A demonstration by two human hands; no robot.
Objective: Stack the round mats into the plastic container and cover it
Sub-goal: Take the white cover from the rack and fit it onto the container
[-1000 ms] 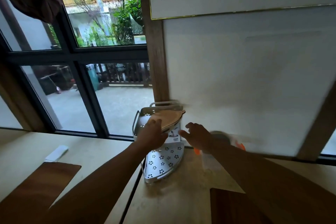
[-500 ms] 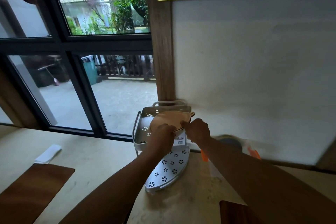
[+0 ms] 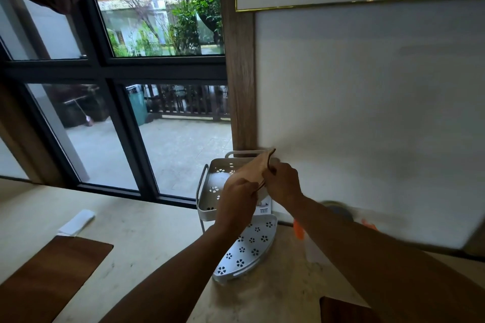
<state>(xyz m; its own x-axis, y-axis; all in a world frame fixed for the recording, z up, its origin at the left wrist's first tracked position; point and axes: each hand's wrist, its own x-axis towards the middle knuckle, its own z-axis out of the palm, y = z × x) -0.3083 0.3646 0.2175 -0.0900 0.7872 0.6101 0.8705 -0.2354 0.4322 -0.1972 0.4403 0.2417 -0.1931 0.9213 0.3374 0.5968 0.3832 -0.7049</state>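
A small stack of tan round mats (image 3: 253, 169) is held tilted above the upper tier of a white two-tier corner rack (image 3: 210, 187). My left hand (image 3: 240, 194) grips the mats' near edge. My right hand (image 3: 282, 182) pinches their right edge beside it. A blurred clear plastic container with a dark round top and orange clips (image 3: 338, 214) stands behind my right forearm by the wall; most of it is hidden.
The rack's perforated lower tier (image 3: 249, 246) rests on the beige table (image 3: 136, 231). Dark wooden placemats lie at the near left (image 3: 49, 278) and near right (image 3: 341, 309). A folded white napkin (image 3: 76, 221) lies left. A window and a white wall panel (image 3: 367, 113) stand behind.
My right hand came in from the container side and took hold of the mats. Both hands have raised and tilted the mats above the rack's upper tier.
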